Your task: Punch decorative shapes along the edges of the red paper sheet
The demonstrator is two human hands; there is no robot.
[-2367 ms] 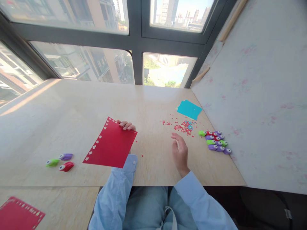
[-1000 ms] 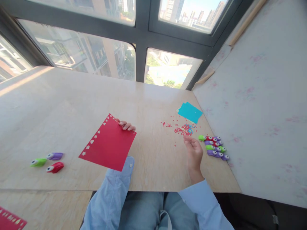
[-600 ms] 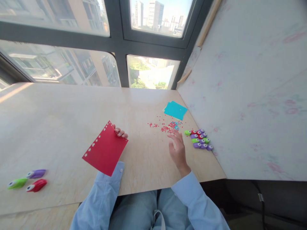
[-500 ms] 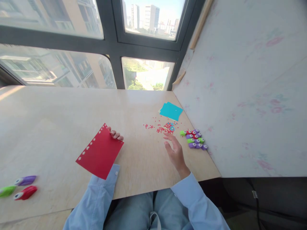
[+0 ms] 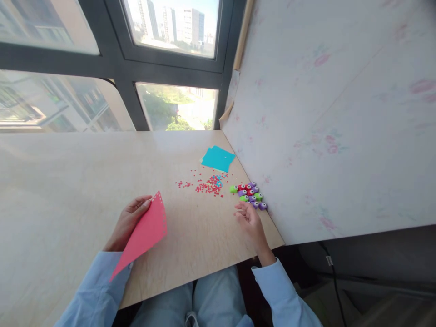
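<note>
Left hand (image 5: 127, 222) pinches the red sheet (image 5: 145, 234) by its punched edge, sheet tilted up off the counter (image 5: 68, 181). Right hand (image 5: 248, 220) rests loosely curled, holding nothing, just short of the punches (image 5: 248, 194) clustered near the wall. Beyond: red scraps (image 5: 206, 186), then cyan paper (image 5: 218, 158).

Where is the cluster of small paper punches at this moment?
In the head view, the cluster of small paper punches lies on the table by its right edge near the wall, just beyond the right hand and right of the red confetti.
</note>
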